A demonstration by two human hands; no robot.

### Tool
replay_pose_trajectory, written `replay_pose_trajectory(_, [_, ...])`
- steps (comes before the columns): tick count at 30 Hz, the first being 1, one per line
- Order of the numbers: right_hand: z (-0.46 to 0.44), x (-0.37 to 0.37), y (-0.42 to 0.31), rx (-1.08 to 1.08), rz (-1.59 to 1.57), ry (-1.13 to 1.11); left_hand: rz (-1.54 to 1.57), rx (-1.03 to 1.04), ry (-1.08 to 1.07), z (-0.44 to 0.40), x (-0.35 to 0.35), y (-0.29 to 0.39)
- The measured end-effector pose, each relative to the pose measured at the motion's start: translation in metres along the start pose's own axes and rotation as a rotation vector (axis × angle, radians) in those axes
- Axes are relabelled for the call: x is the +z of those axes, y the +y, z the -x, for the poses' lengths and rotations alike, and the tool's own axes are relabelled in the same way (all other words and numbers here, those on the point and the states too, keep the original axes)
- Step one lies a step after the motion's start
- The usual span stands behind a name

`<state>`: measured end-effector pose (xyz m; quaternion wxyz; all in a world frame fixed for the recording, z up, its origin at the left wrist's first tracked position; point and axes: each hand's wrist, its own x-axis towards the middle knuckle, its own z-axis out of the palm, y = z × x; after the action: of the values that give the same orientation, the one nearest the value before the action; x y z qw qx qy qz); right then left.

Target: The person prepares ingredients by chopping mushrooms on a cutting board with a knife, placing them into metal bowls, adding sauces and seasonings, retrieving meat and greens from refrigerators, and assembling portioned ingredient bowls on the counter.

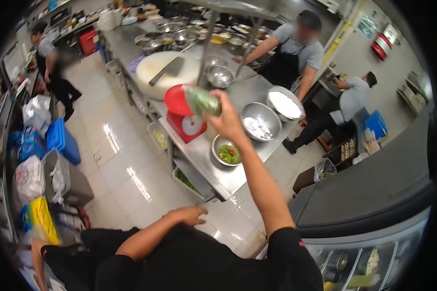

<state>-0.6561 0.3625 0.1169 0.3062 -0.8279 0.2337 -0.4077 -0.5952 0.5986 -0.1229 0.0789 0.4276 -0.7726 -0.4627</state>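
My right hand (pixel 223 114) is closed round a see-through container of greens (pixel 201 101), blurred and tilted beside the red pan (pixel 176 100) of a kitchen scale (pixel 184 127). Below that hand, a metal bowl (pixel 216 154) holds chopped greens with something red on top. To its right stand a steel bowl (pixel 272 121) with white stuff inside and another bowl (pixel 285 103) full of white powder or grains. My left hand (pixel 193 215) hangs low, off the table's near edge, fingers apart and holding nothing.
On the steel table (pixel 233 180), a cleaver (pixel 167 70) lies on a round white board (pixel 148 60). A co-worker (pixel 301 48) stands across the table; others are at far right and left. Another person's arm (pixel 38 264) shows at lower left. Bins stand left, a dark appliance right.
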Motion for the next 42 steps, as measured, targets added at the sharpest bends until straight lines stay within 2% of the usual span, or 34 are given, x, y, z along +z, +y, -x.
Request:
replay_pose_trajectory(6, [-0.07, 0.053, 0.039, -0.209, 0.217, -0.078, 0.168, -0.197, 0.248, 0.061, -0.047, 0.01])
replay_pose_trajectory(9, [-0.069, 0.064, 0.05, -0.33, 0.374, -0.181, 0.196, -0.297, 0.301, 0.084, -0.047, -0.003])
replay_pose_trajectory(11, [-0.068, 0.066, 0.059, -0.311, 0.393, -0.221, 0.247, -0.335, 0.325, 0.096, -0.043, -0.009])
replay_pose_trajectory(13, [-0.068, 0.065, 0.069, -0.355, 0.424, -0.293, 0.414, -0.418, 0.417, 0.106, -0.036, -0.018])
replay_pose_trajectory(14, [-0.068, 0.062, 0.07, -0.351, 0.418, -0.292, 0.435, -0.434, 0.442, 0.107, -0.035, -0.021])
replay_pose_trajectory(16, [-0.067, 0.055, 0.072, -0.261, 0.379, -0.458, 0.44, -0.483, 0.448, 0.11, -0.034, -0.022])
replay_pose_trajectory(18, [-0.07, 0.048, 0.072, -0.261, 0.332, -0.521, 0.422, -0.555, 0.458, 0.106, -0.041, -0.014])
replay_pose_trajectory(22, [-0.07, 0.043, 0.079, -0.252, 0.231, -0.667, 0.433, -0.569, 0.517, 0.088, -0.046, 0.003])
replay_pose_trajectory(25, [-0.072, 0.042, 0.087, -0.301, 0.286, -0.647, 0.465, -0.594, 0.597, 0.069, -0.047, 0.026])
replay_pose_trajectory(29, [-0.068, 0.005, 0.075, -0.333, 0.263, -0.703, 0.492, -0.597, 0.707, 0.045, -0.04, 0.058])
replay_pose_trajectory(31, [-0.059, -0.033, 0.07, -0.365, 0.065, -0.557, 0.505, -0.622, 0.726, 0.035, -0.037, 0.072])
replay_pose_trajectory(33, [-0.036, -0.084, 0.07, -0.314, -0.23, -0.452, 0.404, -0.653, 0.729, 0.025, -0.033, 0.085])
replay_pose_trajectory(34, [-0.017, -0.12, 0.057, -0.197, -0.37, -0.448, 0.397, -0.663, 0.736, 0.018, -0.035, 0.094])
replay_pose_trajectory(35, [0.031, -0.172, 0.082, 0.037, -0.411, -0.467, 0.493, -0.698, 0.815, 0.008, -0.037, 0.108])
replay_pose_trajectory(36, [0.062, -0.193, 0.102, 0.105, -0.553, -0.479, 0.597, -0.72, 0.89, 0.004, -0.038, 0.116])
replay_pose_trajectory(37, [0.095, -0.216, 0.118, 0.312, -0.639, -0.502, 0.587, -0.731, 0.899, -0.001, -0.039, 0.115])
replay_pose_trajectory(38, [0.128, -0.232, 0.134, 0.43, -0.721, -0.478, 0.542, -0.726, 0.919, -0.007, -0.039, 0.109])
replay_pose_trajectory(40, [0.182, -0.244, 0.161, 0.607, -0.741, -0.406, 0.496, -0.732, 0.922, -0.019, -0.045, 0.106])
replay_pose_trajectory(42, [0.21, -0.249, 0.178, 0.678, -0.69, -0.405, 0.465, -0.609, 1.118, -0.04, -0.057, 0.105])
